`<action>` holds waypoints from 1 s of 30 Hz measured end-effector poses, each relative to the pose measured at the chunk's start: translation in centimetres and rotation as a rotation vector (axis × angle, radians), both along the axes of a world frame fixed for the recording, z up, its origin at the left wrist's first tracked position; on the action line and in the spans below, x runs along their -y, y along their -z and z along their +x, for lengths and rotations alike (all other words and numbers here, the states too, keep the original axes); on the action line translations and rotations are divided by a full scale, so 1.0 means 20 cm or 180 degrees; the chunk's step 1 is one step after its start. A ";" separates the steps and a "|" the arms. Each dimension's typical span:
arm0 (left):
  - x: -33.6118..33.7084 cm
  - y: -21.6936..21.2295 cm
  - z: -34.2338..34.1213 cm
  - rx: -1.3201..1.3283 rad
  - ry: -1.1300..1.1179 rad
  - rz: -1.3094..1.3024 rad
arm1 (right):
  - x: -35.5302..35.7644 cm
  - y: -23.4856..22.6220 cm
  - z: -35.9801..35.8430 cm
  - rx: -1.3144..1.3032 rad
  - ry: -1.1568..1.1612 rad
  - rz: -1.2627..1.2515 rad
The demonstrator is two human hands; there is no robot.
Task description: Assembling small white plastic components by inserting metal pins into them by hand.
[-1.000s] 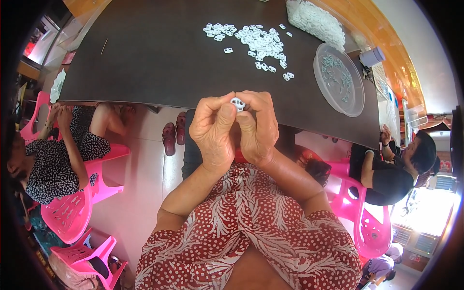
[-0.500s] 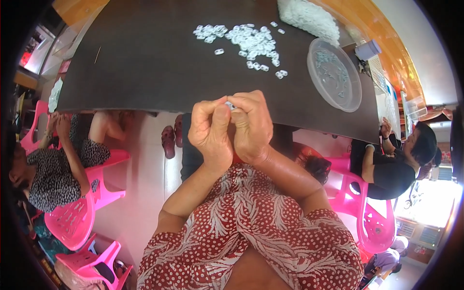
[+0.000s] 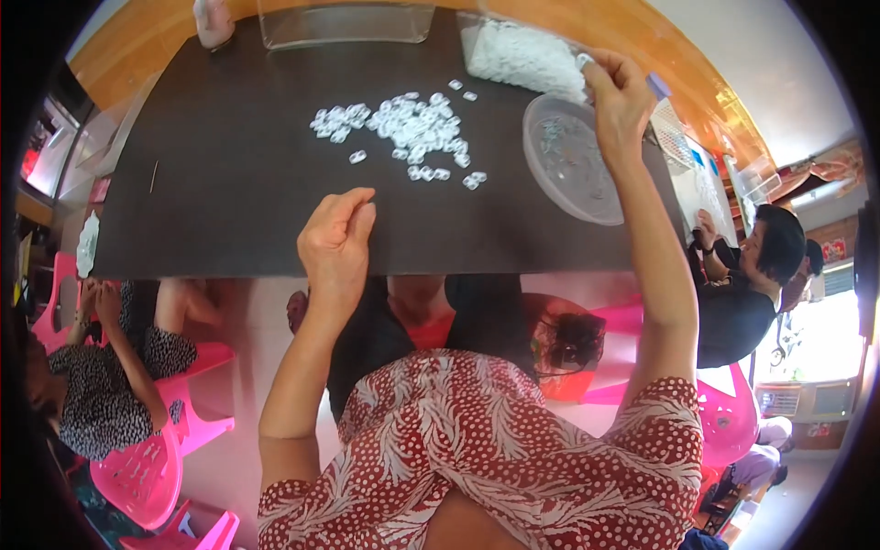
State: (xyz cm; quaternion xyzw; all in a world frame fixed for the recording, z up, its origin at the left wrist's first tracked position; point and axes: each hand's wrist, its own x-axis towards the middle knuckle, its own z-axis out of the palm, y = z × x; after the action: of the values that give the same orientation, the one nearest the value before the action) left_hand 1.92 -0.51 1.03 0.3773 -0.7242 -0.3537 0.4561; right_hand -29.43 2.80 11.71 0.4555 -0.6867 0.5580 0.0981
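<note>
Held piece: small, white, pinched up there in the right grip!
Loose pieces: white, holed, lying heaped on the dark counter, a few apart!

The right hand parted from the left hand and carried a white piece beside the white heap.
</note>
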 end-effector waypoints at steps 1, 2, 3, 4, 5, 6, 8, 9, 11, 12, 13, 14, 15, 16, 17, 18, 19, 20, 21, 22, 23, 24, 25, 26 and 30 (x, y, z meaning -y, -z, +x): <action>0.02 0.00 -0.01 0.0075 -0.0092 -0.0064 | 0.04 -0.04 -0.09 -0.0077 0.0144 0.0035; 0.03 -0.01 -0.05 0.0052 -0.0084 -0.0093 | 0.09 -0.08 -0.24 -0.0098 0.0153 0.0006; 0.05 -0.02 -0.08 0.0196 -0.0005 -0.0369 | 0.14 -0.11 -0.41 -0.0370 0.0317 -0.0051; 0.06 -0.02 -0.09 0.0376 0.0042 -0.0624 | 0.18 -0.09 -0.49 -0.0608 0.0446 -0.0090; 0.09 0.00 -0.10 0.0495 0.0115 -0.0693 | 0.21 -0.14 -0.48 -0.0911 0.0665 0.0025; 0.11 0.01 -0.14 0.0616 0.0191 -0.0758 | 0.25 -0.18 -0.47 -0.1216 0.0879 0.0143; 0.12 -0.01 -0.26 0.0750 0.0323 -0.0813 | 0.27 -0.17 -0.82 -0.1609 0.0841 0.0186; 0.13 0.00 -0.31 0.0895 0.0367 -0.0992 | 0.30 -0.15 -0.94 -0.1997 0.0695 0.0200; 0.16 0.05 -0.29 0.1154 0.0240 -0.1185 | 0.32 -0.14 -0.47 -0.1566 0.0424 0.0251; 0.17 0.05 -0.30 0.1160 0.0234 -0.1184 | 0.28 -0.15 -0.34 -0.0987 0.0401 0.0549; 0.18 0.06 -0.33 0.1328 0.0205 -0.1292 | 0.24 -0.16 -0.29 -0.0416 0.0402 0.0844; 0.18 0.05 -0.35 0.1483 0.0199 -0.1406 | 0.20 -0.11 -0.31 -0.1368 0.0341 0.0788; 0.18 0.05 -0.36 0.1508 0.0213 -0.1468 | 0.15 -0.03 -0.34 -0.2322 0.0275 0.0736; 0.19 0.05 -0.36 0.1539 0.0230 -0.1525 | 0.10 0.01 -0.30 -0.2392 0.0059 0.0587; 0.20 0.05 -0.35 0.1497 0.0262 -0.1533 | 0.04 0.05 -0.25 -0.2463 -0.0160 0.0445; 0.20 0.04 -0.33 0.1605 0.0291 -0.1480 | -0.01 0.10 -0.23 -0.2194 -0.0325 0.0541; 0.20 0.02 -0.31 0.1706 0.0327 -0.1430 | -0.07 0.14 -0.22 -0.1925 -0.0476 0.0635; 0.21 0.03 -0.30 0.1672 0.0409 -0.1431 | -0.13 0.18 -0.22 -0.1694 -0.0558 0.0826; 0.21 0.03 -0.29 0.1662 0.0444 -0.1534 | -0.18 0.22 -0.25 -0.1409 -0.0593 0.1225; 0.21 0.03 -0.27 0.1660 0.0470 -0.1634 | -0.22 0.25 -0.27 -0.1110 -0.0636 0.1612; 0.21 0.06 -0.26 0.1789 0.0445 -0.2021 | -0.26 0.27 -0.27 -0.0639 -0.0687 0.1914; 0.20 0.06 -0.27 0.1782 0.0460 -0.2022 | -0.30 0.29 -0.28 -0.0636 -0.0671 0.1920; 0.19 0.07 -0.27 0.1896 0.0454 -0.2253 | -0.33 0.32 -0.29 -0.0390 -0.0674 0.2117; 0.19 0.07 -0.27 0.2014 0.0440 -0.2484 | -0.35 0.35 -0.30 -0.0142 -0.0682 0.2310; 0.17 0.06 -0.25 0.2045 0.0336 -0.2504 | -0.35 0.43 -0.30 -0.0806 -0.1002 0.2319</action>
State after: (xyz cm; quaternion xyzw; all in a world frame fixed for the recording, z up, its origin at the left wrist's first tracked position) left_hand -3.04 -3.93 -0.14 0.2296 -0.9243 0.0570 0.2994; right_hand -35.35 9.88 3.04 0.6248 -0.7437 0.2263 -0.0723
